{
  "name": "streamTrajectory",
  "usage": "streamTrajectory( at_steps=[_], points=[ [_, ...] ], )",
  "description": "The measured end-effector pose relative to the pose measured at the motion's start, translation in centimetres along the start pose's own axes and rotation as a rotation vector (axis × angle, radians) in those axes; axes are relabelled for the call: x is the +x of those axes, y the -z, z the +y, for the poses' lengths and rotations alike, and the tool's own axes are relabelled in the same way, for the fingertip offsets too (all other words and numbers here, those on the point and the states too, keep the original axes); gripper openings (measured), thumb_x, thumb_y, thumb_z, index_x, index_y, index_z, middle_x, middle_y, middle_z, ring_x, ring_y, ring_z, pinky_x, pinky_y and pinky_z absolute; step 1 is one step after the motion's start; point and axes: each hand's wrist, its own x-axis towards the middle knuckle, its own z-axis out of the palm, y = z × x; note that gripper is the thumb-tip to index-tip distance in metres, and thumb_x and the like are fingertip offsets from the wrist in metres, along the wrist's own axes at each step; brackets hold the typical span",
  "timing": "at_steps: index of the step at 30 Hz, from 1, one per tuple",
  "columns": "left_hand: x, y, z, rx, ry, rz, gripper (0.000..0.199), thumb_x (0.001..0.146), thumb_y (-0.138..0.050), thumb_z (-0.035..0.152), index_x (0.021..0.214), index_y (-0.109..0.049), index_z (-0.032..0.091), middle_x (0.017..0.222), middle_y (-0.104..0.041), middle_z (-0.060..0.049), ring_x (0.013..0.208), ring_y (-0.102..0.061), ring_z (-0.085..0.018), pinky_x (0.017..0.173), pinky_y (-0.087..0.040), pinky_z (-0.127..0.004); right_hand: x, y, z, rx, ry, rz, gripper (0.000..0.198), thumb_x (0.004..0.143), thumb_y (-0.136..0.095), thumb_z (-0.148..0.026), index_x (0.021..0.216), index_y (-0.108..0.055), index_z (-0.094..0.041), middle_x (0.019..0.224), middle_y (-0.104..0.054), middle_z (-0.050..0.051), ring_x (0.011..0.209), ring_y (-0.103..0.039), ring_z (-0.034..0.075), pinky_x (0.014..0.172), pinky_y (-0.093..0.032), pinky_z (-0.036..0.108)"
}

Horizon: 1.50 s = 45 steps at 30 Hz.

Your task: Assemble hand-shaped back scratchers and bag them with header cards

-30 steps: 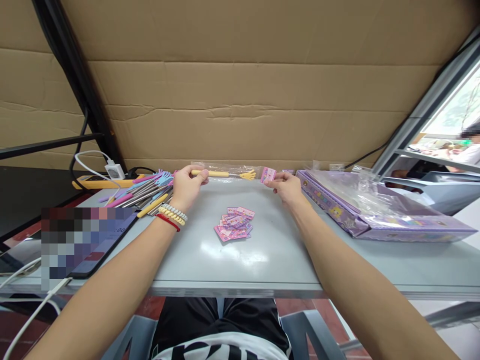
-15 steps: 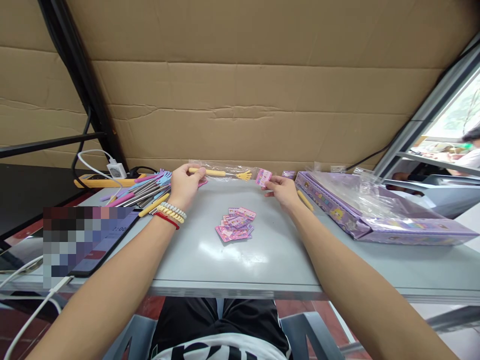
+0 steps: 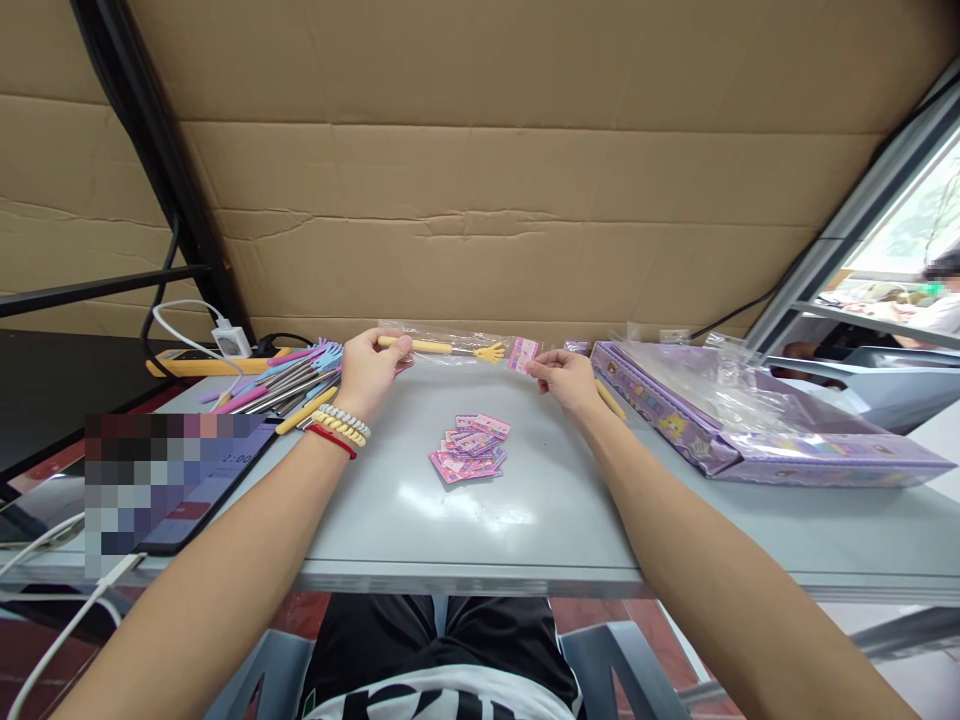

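My left hand is closed around the handle end of a yellow back scratcher, whose small hand-shaped tip points right. Clear plastic bag film lies around the scratcher. In my right hand, thumb and fingers pinch a small pink printed card at the right end of the bag. I cannot tell whether the card is inside the film. Between my forearms, a loose stack of pink cards lies on the grey table.
Several back scratchers lie piled left of my left hand. Nearer, a phone rests beside white cables. A purple box with plastic bags on top stands at right. A cardboard panel backs the table. Another person is partly visible far right.
My right hand has brought the pink card slightly left, closer to the scratcher's tip. My left hand keeps its hold in nearly the same place.
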Motion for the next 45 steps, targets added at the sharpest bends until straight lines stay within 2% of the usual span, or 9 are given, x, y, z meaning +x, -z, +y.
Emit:
streamTrajectory(
  at_steps=[8, 14, 19, 23, 30, 36, 39, 45],
  points=[
    [0.0, 0.0, 0.0, -0.004, -0.013, -0.025, 0.018, 0.063, -0.069, 0.018, 0.077, -0.061, 0.012, 0.061, -0.058, 0.002, 0.055, -0.059, -0.011, 0.063, -0.055, -0.03, 0.4, 0.0, 0.2, 0.013, -0.036, 0.058, 0.012, 0.059, -0.063, -0.029, 0.064, -0.06, -0.019, 0.052, -0.054, -0.003, 0.049, -0.048, 0.011, 0.038, -0.04, 0.021],
    [-0.1, 0.1, 0.2, 0.008, -0.012, -0.012, 0.014, 0.064, -0.068, 0.017, 0.075, -0.061, 0.012, 0.061, -0.058, 0.002, 0.055, -0.058, -0.011, 0.061, -0.054, -0.03, 0.4, -0.2, 0.5, 0.039, -0.045, -0.022, 0.013, 0.061, -0.056, -0.026, 0.068, -0.065, -0.019, 0.063, -0.064, 0.002, 0.061, -0.059, 0.015, 0.039, -0.044, 0.021],
    [-0.1, 0.1, 0.4, 0.012, -0.008, 0.002, 0.013, 0.065, -0.068, 0.015, 0.075, -0.061, 0.011, 0.062, -0.058, 0.001, 0.055, -0.058, -0.011, 0.061, -0.054, -0.03, 0.0, -0.4, 0.2, 0.002, 0.011, -0.107, 0.013, 0.06, -0.058, -0.022, 0.07, -0.066, -0.017, 0.072, -0.068, 0.004, 0.068, -0.062, 0.016, 0.043, -0.048, 0.022],
    [-0.1, 0.1, 0.2, 0.018, -0.006, -0.011, 0.015, 0.064, -0.07, 0.017, 0.075, -0.062, 0.011, 0.063, -0.059, 0.0, 0.055, -0.059, -0.011, 0.061, -0.054, -0.029, -0.2, -0.4, 0.0, -0.077, 0.028, -0.085, 0.009, 0.062, -0.06, -0.022, 0.069, -0.065, -0.018, 0.067, -0.067, 0.003, 0.062, -0.062, 0.015, 0.045, -0.049, 0.023],
    [-0.2, 0.0, -0.3, 0.062, -0.055, -0.091, 0.019, 0.064, -0.072, 0.023, 0.077, -0.064, 0.012, 0.059, -0.061, 0.0, 0.059, -0.062, -0.015, 0.065, -0.054, -0.032, -0.3, -0.1, -0.1, -0.294, 0.018, 0.076, 0.006, 0.062, -0.055, -0.016, 0.062, -0.06, -0.019, 0.055, -0.061, -0.001, 0.041, -0.051, 0.011, 0.039, -0.042, 0.023],
    [-0.2, -0.1, -0.5, 0.078, -0.068, -0.091, 0.022, 0.062, -0.073, 0.025, 0.078, -0.064, 0.013, 0.06, -0.062, -0.001, 0.059, -0.062, -0.015, 0.064, -0.053, -0.032, -0.2, 0.1, -0.1, -0.357, -0.004, 0.133, 0.008, 0.062, -0.053, -0.016, 0.064, -0.061, -0.018, 0.055, -0.061, 0.001, 0.039, -0.051, 0.012, 0.04, -0.042, 0.025],
    [0.0, 0.0, -0.6, 0.082, -0.072, -0.062, 0.021, 0.062, -0.073, 0.025, 0.077, -0.064, 0.013, 0.061, -0.061, 0.0, 0.058, -0.061, -0.015, 0.063, -0.053, -0.032, -0.1, 0.1, 0.0, -0.299, -0.02, 0.119, 0.011, 0.061, -0.054, -0.017, 0.068, -0.062, -0.018, 0.056, -0.062, 0.002, 0.045, -0.054, 0.014, 0.041, -0.044, 0.025],
    [0.0, 0.0, -0.5, 0.086, -0.075, -0.046, 0.018, 0.062, -0.072, 0.024, 0.075, -0.064, 0.014, 0.06, -0.06, 0.0, 0.058, -0.061, -0.015, 0.063, -0.053, -0.031, -0.2, -0.1, -0.2, -0.008, -0.022, -0.017, 0.019, 0.06, -0.055, -0.028, 0.076, -0.062, -0.02, 0.068, -0.063, 0.002, 0.063, -0.059, 0.016, 0.043, -0.048, 0.024]
  ],
)
